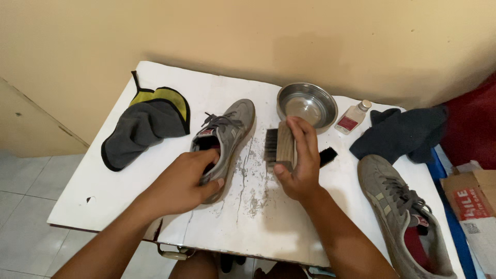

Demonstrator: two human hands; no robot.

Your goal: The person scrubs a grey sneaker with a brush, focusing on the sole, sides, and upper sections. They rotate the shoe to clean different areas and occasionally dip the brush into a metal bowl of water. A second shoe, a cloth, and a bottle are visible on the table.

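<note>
While the left hand [188,178] grips the near heel end of a grey sneaker [227,137] lying on the white table [129,175], its fingers curl into the shoe's opening with the thumb pressed on the outer side. The right hand [299,160], just right of the shoe, closes around a wooden brush [281,146], bristles facing left. A steel bowl [307,105] sits just beyond.

Grey-and-yellow cloth [147,124] at the table's [103,201] left, steel bowl [307,105], small bottle [353,117], dark cloth [400,132] — second grey shoe [398,212] at right, cardboard box [473,201]
</note>
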